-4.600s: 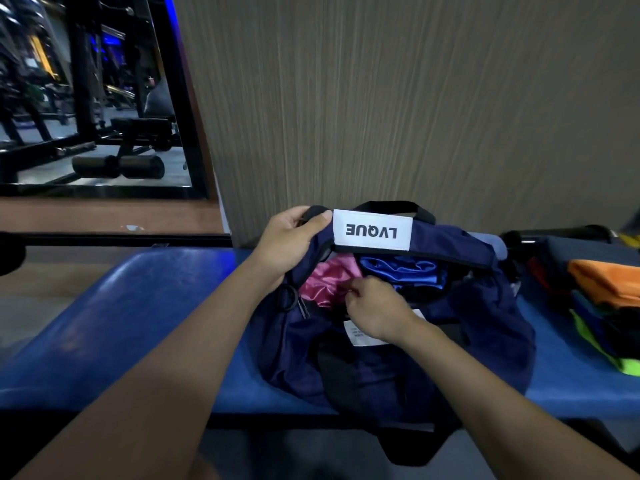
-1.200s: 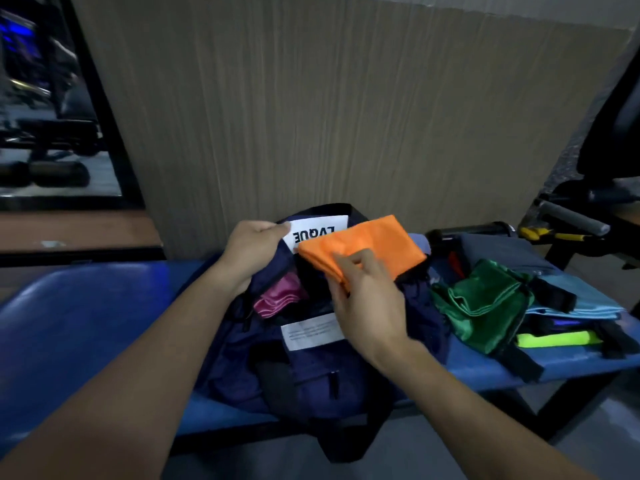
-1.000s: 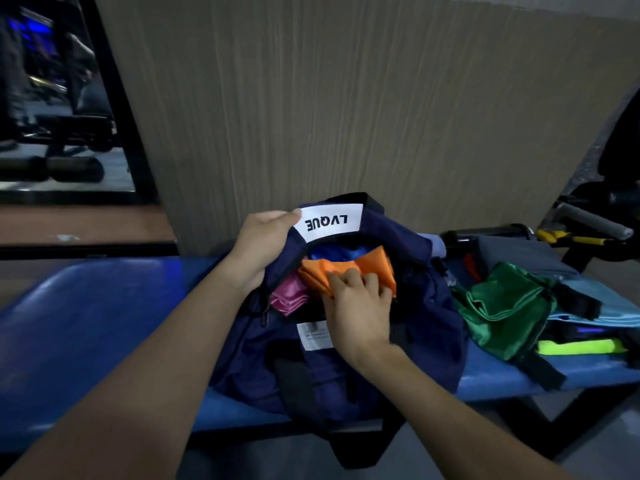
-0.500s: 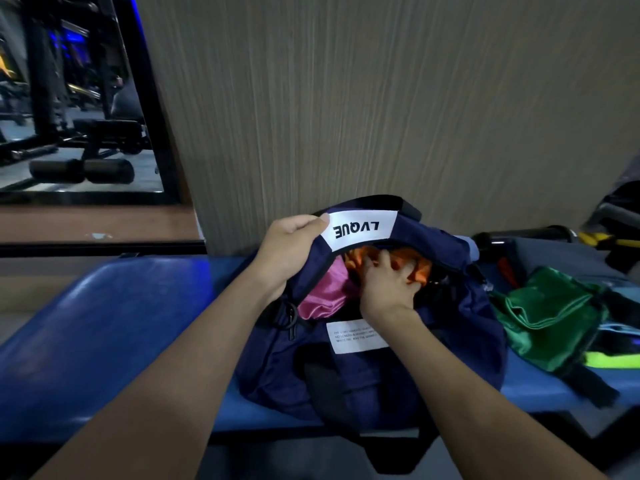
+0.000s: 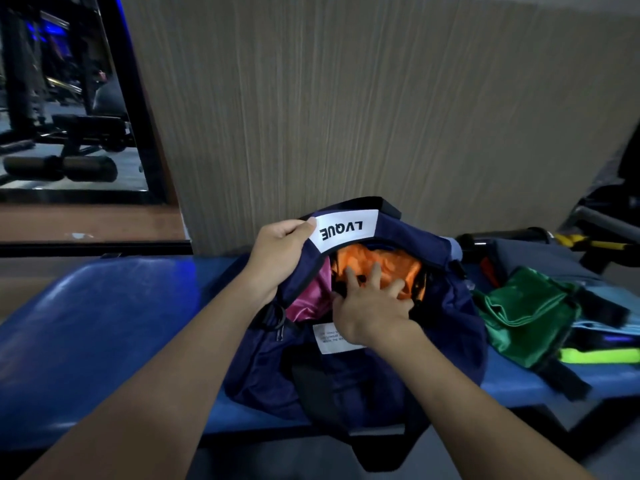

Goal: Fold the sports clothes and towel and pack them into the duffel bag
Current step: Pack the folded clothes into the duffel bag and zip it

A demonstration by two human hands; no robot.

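Observation:
A navy duffel bag (image 5: 363, 372) with a white "LVQUE" label stands open on the blue bench (image 5: 104, 323). My left hand (image 5: 280, 251) grips the bag's far rim beside the label and holds the opening up. Inside lie a folded orange garment (image 5: 377, 265) and a pink one (image 5: 311, 296). My right hand (image 5: 367, 306) reaches into the opening, its fingers spread flat and pressing on the orange garment. To the right of the bag, a green garment (image 5: 523, 313) lies on the bench.
Right of the green garment lie a light-blue cloth (image 5: 602, 327), a neon-yellow strip (image 5: 599, 355) and a grey item (image 5: 530, 254). A wood-grain wall panel (image 5: 346, 116) rises behind the bench. Gym equipment (image 5: 69, 161) shows at the far left.
My right hand brought the folded orange garment from above the bag down into the opening and now presses it flat. My left hand kept hold of the rim.

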